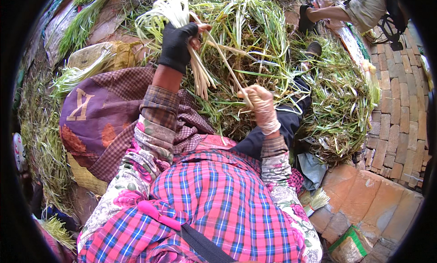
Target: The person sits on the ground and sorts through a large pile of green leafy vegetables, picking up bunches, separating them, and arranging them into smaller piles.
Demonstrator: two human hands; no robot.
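Note:
My left hand (177, 44), in a black fingerless glove, grips a bundle of pale, blanched leafy stalks (174, 10). The bundle's long yellow-green leaves loop above the fist, and its white ends (201, 73) hang below. A single pale stalk (225, 61) stretches from the left fingers down to my right hand (262, 106). That hand wears a thin translucent glove, and its fingers are closed on the stalk's lower end. Beneath both hands spreads a heap of loose green and withered leaves (239, 24).
Another person's leg (327, 15) and dark shoe are at upper right, near a brick pavement (396, 109). More stalks (82, 72) lie at left beside a yellow wrapped block (102, 56). A small bunch (315, 201) rests on bricks at lower right, near a green-edged bag (350, 244).

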